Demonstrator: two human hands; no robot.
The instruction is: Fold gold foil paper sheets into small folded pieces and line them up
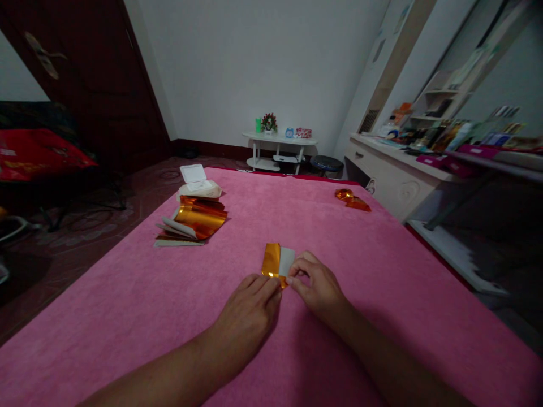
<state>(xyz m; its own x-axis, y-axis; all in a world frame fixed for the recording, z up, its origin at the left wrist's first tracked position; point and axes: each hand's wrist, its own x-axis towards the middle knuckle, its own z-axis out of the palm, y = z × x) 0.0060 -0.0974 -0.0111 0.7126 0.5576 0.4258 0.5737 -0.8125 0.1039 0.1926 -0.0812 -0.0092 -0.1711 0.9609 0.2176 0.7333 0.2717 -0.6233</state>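
Your left hand [249, 305] sat at 7 o'clock of the foil sheet [271, 260], fingers close together, nearly flat, tips pressing its near edge; thumb mostly hidden, so you couldn't tell whether it gripped. Your right hand [317, 287] sat at 4 o'clock, thumb and index nearly closed in a pinch on the sheet's near right corner, other fingers curled. Markings on the red bag [42, 155], far off at 10 o'clock, were too blurred to read. The sheet lay on the pink cloth [271, 209], a bit below mid-view towards 6 o'clock: gold on its 9 o'clock side, grey on its 3 o'clock side, gold strip along the near edge. Its seam ran roughly 12 to 6; long axis unclear, with fingers over the near end. Stack of foil sheets [201, 217] at 10 o'clock, open white pack [199, 183] just beyond, shiny foil pieces [353, 200] at 2.
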